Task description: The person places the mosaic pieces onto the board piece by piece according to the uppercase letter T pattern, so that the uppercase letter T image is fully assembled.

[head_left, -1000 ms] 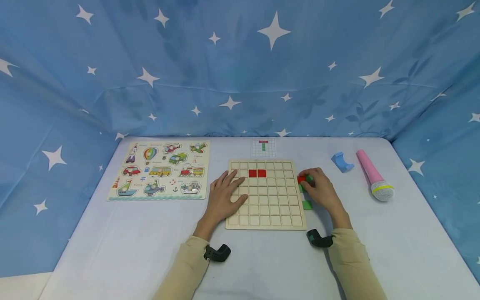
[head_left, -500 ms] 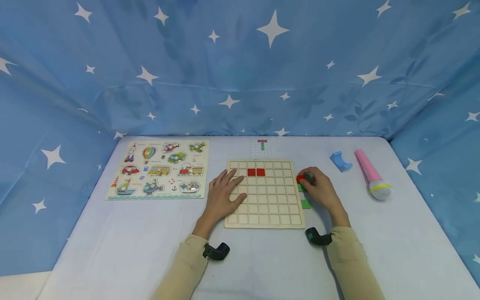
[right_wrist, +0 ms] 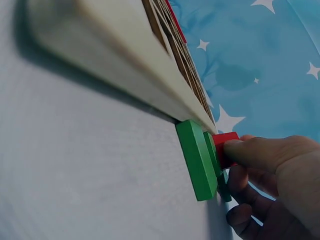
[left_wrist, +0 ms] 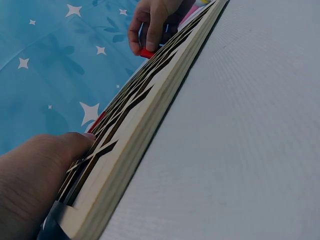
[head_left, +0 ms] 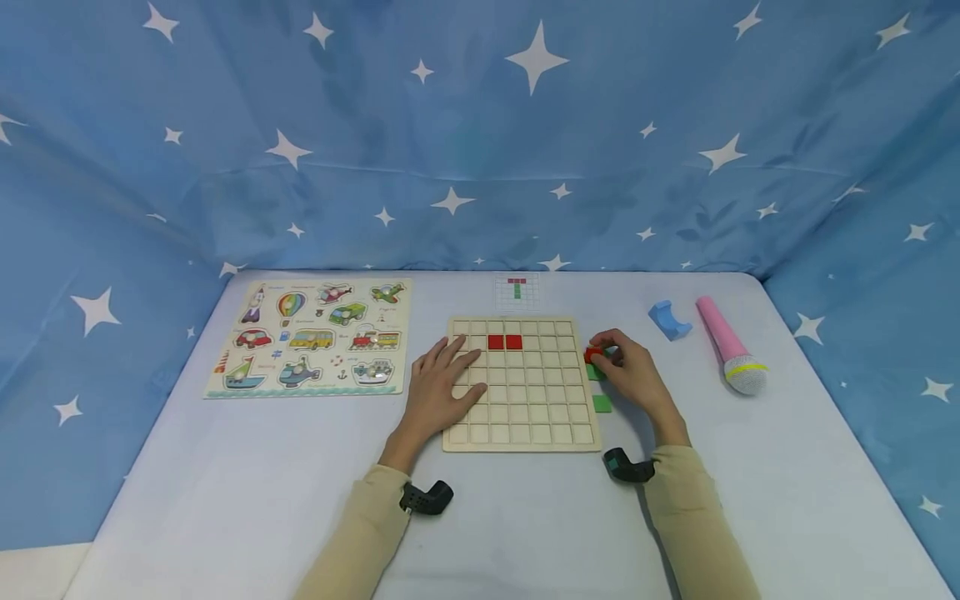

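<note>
A wooden grid board [head_left: 521,396] lies on the table with two red square tiles [head_left: 505,342] side by side in an upper row. My left hand [head_left: 437,392] rests on the board's left side, fingers spread; its thumb shows over the grid in the left wrist view. Just off the board's right edge, my right hand [head_left: 633,372] pinches another red tile [right_wrist: 225,147] between thumb and fingers. Nearest the right wrist camera stands a green tile [right_wrist: 196,160], with more green behind it, close to the pinched tile. The right fingers partly hide these.
At the left lies a vehicle puzzle board [head_left: 307,340]. Behind the grid board is a pattern card [head_left: 517,293] showing a red and green T. A blue curved block [head_left: 669,321] and a pink toy microphone [head_left: 727,342] lie at the right. A starry curtain [head_left: 480,142] closes the back.
The whole head view has shifted slightly left. My right fingers have moved a little on the red tile, which now shows differently turned. The left hand stays on the board.
</note>
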Tool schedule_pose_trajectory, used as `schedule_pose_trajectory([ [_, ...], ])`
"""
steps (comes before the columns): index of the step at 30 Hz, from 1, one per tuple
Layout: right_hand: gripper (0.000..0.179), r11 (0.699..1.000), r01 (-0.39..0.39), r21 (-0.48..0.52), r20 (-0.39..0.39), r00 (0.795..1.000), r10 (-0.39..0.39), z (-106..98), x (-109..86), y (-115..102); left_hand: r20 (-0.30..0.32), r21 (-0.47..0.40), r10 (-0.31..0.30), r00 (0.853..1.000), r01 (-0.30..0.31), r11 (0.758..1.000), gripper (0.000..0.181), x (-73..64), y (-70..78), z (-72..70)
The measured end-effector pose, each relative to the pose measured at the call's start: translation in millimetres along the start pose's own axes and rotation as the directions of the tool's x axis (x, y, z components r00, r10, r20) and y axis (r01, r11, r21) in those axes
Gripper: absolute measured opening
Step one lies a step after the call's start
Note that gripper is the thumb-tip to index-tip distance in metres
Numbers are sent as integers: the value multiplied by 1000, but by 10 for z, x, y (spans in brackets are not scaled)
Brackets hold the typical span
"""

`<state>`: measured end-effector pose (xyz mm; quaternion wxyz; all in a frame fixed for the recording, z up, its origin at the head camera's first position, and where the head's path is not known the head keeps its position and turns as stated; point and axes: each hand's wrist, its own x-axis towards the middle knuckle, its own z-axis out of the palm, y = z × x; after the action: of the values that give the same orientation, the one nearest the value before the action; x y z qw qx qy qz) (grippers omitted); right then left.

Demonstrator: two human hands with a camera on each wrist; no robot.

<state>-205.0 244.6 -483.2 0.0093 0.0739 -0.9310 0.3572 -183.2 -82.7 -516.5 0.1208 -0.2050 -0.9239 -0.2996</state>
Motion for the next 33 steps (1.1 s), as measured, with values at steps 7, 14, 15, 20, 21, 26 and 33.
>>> schedule_pose_trajectory([
  [7,26,998,52,26,-31,998,-51,16,19,-25,2,-4,-7,1000,7,1000,53,-42,-22,-23],
  [14,18,997,31,68,-49,998,-28,4,14,-26,-9,6,-4,1000,4,1000,53,-28,-18,-21],
  [15,18,997,29,71,-53,998,-25,3,14,-24,-7,4,-3,1000,3,1000,53,-26,-16,-23],
  [20,20,996,25,85,-73,997,-19,9,20,-33,-8,-3,7,1000,-7,1000,52,-19,-12,-25],
  [21,20,995,24,94,-74,997,-17,11,23,-41,-9,-4,7,1000,-7,1000,52,-17,-11,-26],
  [26,20,992,4,126,-80,997,7,28,31,-75,-9,-7,9,1000,-9,1000,52,-9,-6,-28],
  [33,18,993,3,122,-82,997,7,29,20,-122,17,-6,-2,1000,2,1000,54,-8,-2,-29],
])
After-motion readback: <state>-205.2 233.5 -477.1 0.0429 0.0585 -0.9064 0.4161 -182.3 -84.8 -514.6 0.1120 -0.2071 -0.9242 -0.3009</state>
